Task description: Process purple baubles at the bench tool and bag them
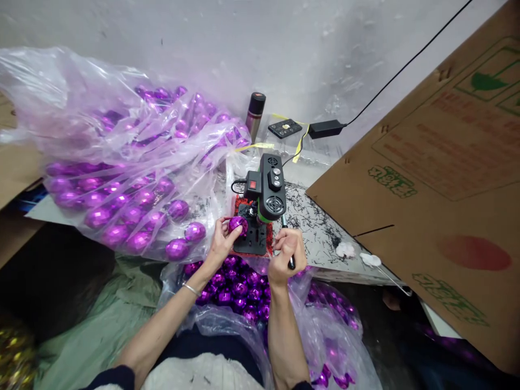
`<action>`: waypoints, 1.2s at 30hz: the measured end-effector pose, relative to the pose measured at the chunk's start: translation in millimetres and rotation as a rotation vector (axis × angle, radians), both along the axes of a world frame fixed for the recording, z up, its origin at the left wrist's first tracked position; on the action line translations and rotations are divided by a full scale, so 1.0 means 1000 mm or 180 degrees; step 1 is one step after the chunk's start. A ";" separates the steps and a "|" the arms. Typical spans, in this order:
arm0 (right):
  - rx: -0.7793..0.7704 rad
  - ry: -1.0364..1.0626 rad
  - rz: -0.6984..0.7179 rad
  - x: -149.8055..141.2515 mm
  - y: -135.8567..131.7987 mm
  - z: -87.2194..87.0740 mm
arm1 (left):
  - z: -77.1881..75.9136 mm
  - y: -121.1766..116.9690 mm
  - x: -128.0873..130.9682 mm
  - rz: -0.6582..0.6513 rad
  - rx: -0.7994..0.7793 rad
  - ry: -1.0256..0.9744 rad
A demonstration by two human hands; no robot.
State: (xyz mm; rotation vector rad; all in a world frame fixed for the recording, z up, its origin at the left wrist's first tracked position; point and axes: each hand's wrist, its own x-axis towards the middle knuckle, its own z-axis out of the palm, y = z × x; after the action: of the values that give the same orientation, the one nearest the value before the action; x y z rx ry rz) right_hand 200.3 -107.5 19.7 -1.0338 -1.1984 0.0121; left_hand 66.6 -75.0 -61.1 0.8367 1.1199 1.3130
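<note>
My left hand (pixel 221 242) pinches a shiny purple faceted ball (pixel 238 223) and holds it on the black base plate of a small bench drill (pixel 266 189), under its spindle. My right hand (pixel 286 252) is closed round the drill's black lever handle (pixel 286 238) at the machine's right side. The drill has a black head with buttons and a red switch on its left. Just below my hands lies an open plastic bag of purple balls (pixel 239 290).
A large clear plastic bag of purple balls (pixel 122 179) fills the left. A big cardboard sheet (pixel 439 189) leans at the right. Black shavings (pixel 312 222) cover the white tabletop. A flask (pixel 255 114), a remote (pixel 284 128) and a power adapter (pixel 325 129) stand by the wall.
</note>
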 end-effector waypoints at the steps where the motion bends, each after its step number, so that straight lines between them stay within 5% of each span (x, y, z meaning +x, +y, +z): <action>1: -0.0018 -0.0033 -0.0022 0.000 0.000 0.001 | -0.007 0.001 0.005 0.0024 0.0164 0.0281; 7: 0.0017 -0.0162 -0.0036 0.000 -0.002 0.007 | -0.034 0.009 0.013 -0.0180 0.1005 0.1922; 17: 0.0018 -0.0119 0.0035 0.001 -0.003 0.001 | -0.054 0.022 0.014 -0.0159 0.1624 0.2516; 25: -0.0106 -0.0180 -0.0072 0.002 -0.004 -0.001 | -0.049 0.020 0.009 -0.0452 0.1966 0.2783; 36: -0.0034 -0.0174 0.0012 0.001 -0.005 0.001 | -0.035 0.025 0.013 -0.0717 0.1741 0.2474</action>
State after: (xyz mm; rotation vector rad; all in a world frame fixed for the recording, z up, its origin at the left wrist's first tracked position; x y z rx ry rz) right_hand 201.4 -112.9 20.5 -1.0468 -1.2509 -0.0069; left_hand 79.5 -50.2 -96.1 1.9347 1.1990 1.1304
